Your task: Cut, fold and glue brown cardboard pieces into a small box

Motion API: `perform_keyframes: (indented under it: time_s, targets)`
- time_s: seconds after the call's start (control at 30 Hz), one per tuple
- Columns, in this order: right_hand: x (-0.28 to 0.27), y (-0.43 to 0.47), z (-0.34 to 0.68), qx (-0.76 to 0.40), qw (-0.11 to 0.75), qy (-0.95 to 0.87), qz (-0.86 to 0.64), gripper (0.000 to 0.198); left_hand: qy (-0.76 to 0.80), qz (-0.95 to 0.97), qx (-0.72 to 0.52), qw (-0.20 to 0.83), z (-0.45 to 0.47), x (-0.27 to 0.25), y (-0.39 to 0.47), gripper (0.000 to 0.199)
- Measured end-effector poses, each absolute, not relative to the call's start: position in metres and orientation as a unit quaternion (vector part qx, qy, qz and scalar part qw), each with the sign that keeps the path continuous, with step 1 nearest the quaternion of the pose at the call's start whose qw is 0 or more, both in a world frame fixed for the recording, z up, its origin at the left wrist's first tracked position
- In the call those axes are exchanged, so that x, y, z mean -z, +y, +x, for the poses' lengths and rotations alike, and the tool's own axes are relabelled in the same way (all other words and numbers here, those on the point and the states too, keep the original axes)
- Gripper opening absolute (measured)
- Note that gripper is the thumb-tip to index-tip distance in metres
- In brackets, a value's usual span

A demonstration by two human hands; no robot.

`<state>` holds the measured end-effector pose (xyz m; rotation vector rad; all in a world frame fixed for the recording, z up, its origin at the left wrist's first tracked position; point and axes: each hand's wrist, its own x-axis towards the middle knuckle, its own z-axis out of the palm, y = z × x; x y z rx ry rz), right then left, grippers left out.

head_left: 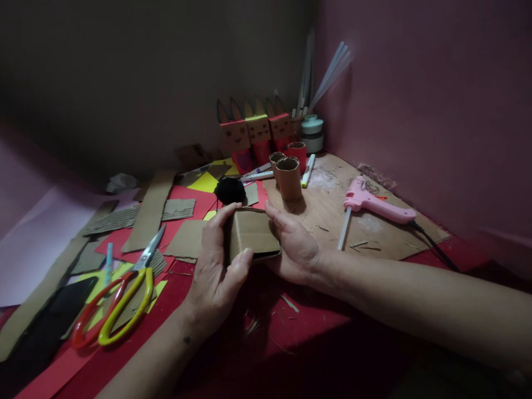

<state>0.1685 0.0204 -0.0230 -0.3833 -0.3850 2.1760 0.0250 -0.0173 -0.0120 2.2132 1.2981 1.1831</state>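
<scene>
Between my two hands is a small folded cardboard box (255, 230), held just above the red tabletop. My left hand (218, 263) grips its left side, with the thumb at the lower front edge and the fingers along the far left. My right hand (293, 241) presses on the right side, its fingers partly hidden behind the cardboard. A dark gap shows along the box's lower right edge. Just beyond it lie a black ball of yarn (230, 190) and a flat cardboard piece (187, 239).
Scissors (128, 293) with red and yellow handles lie left, among cardboard strips (152, 208) and coloured paper. A pink glue gun (374, 204) rests right on a brown board (332, 166). Cardboard tubes (289, 180), animal-faced figures (257, 130) and a lidded jar (311, 133) stand behind.
</scene>
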Motion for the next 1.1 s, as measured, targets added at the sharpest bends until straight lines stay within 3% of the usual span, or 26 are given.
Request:
perform_keyframes:
  time_s: [0.3,0.9,1.1]
  targets:
    - [0.0262,0.0213,0.1648,-0.858,0.434,-0.193,-0.195,0.046,0.455,0.786,-0.405,0.106,0.027,0.0092,-0.0178,0.054]
    - [0.0257,0.0195,0.1652,-0.852,0.443,-0.208,-0.186,0.041,0.44,0.792,-0.414,0.085,0.0291,0.0118,-0.0211,0.055]
    - [0.0266,0.0201,0.166,-0.863,0.432,-0.194,-0.178,0.038,0.425,0.775,-0.449,0.129,0.0295,0.0176,-0.0231,0.06]
